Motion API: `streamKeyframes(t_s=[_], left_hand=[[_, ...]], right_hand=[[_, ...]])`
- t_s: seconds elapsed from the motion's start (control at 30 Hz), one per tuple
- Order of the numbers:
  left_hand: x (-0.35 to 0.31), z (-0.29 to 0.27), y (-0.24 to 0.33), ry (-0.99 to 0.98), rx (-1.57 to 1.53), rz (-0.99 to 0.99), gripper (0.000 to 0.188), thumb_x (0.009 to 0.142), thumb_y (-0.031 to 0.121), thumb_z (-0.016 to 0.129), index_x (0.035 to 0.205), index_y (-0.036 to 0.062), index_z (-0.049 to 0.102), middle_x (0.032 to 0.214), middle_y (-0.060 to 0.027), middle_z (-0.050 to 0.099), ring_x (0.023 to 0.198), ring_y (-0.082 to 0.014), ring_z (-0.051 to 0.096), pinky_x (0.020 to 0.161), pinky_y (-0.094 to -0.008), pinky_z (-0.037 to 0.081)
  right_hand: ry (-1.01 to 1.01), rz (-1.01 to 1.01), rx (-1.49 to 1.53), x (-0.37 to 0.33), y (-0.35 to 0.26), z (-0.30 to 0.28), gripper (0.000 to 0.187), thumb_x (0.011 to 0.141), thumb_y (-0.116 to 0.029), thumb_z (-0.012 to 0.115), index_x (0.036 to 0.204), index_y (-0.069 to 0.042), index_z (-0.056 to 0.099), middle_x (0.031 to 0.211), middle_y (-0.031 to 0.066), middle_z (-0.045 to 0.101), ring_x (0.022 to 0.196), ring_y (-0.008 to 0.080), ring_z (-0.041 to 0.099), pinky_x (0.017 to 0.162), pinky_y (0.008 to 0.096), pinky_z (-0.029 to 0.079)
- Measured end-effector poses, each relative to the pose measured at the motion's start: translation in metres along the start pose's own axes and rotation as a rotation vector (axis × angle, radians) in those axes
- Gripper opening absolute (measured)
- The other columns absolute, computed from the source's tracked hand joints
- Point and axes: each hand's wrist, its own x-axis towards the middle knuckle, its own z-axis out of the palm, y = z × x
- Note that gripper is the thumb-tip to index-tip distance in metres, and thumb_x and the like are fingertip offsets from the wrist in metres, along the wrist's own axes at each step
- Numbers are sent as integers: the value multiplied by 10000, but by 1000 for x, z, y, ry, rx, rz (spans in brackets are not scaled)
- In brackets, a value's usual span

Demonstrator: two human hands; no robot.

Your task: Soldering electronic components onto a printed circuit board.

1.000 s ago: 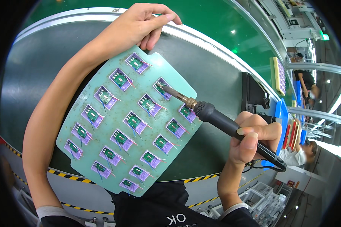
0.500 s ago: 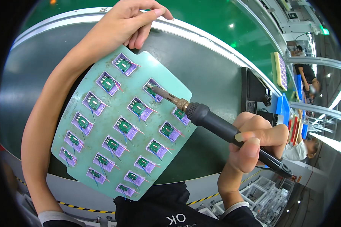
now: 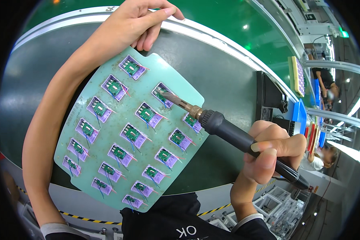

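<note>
At the near edge is the front of a black shirt [image 3: 160, 216], with yellow-and-black striped tape [image 3: 92, 220] to its left. Beyond it a flat pale-green board [image 3: 154, 72] lies tilted, its near end over the shirt and the rest above a dark green work surface [image 3: 224, 80]. The board carries rows of small purple rectangular shells [image 3: 154, 119], each holding a green circuit board.

To the right, the right hand [image 3: 274, 148] is closed around a soldering iron with a black handle [image 3: 228, 126]. Its metal tip reaches into a shell toward the board's far right side; I cannot tell whether it touches the circuit board there.

The left forearm runs along the board's left side. At the far end, the left hand [image 3: 142, 24] is empty, fingers loosely bent beside the board's far edge.

Farther right stand a black box-like device [image 3: 264, 96] and a blue bin [image 3: 299, 114]. A pale metal rail [image 3: 216, 38] borders the far side.
</note>
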Motion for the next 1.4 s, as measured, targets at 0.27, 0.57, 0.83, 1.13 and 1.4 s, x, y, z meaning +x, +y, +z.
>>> streamKeyframes(t_s=[0.27, 0.57, 0.83, 1.13, 1.4], left_hand=[[-1, -2, -1, -10, -14, 12, 269, 970, 202, 393, 1049, -4, 548, 497, 2, 510, 408, -49, 453, 400, -171, 317], [-3, -1, 7, 6, 15, -38, 273, 971, 207, 396, 1054, -3, 548, 500, 3, 512, 421, -49, 466, 406, -171, 322], [-1, -1, 3, 9, 9, -22, 270, 969, 205, 403, 1045, -7, 551, 492, -2, 511, 408, -51, 459, 401, -171, 319], [-2, -2, -1, 7, 2, -2, 265, 968, 197, 401, 1045, -9, 549, 500, 0, 509, 411, -54, 464, 399, -170, 324], [12, -3, -11, -216, -118, 561, 266, 966, 196, 402, 1056, -11, 543, 508, 3, 510, 424, -53, 472, 407, -171, 329]], right_hand=[[-16, -199, 15, 3, 6, 0, 151, 814, -112, 561, 774, -17, 451, 504, 41, 462, 362, 102, 376, 346, 232, 305], [-12, -305, -41, 8, 2, -6, 205, 818, -149, 523, 733, -60, 359, 471, 12, 353, 344, 74, 284, 324, 210, 238], [-2, -67, -84, -2, -3, -4, 315, 800, -243, 638, 594, -14, 572, 508, 18, 480, 397, 155, 472, 383, 251, 339], [-146, -257, -64, -3, 14, -10, 258, 849, -214, 598, 808, -50, 403, 531, 36, 444, 370, 83, 334, 347, 223, 294], [-148, -253, -83, -4, 9, -7, 267, 848, -213, 608, 794, -46, 405, 528, 35, 451, 363, 76, 339, 345, 219, 292]])
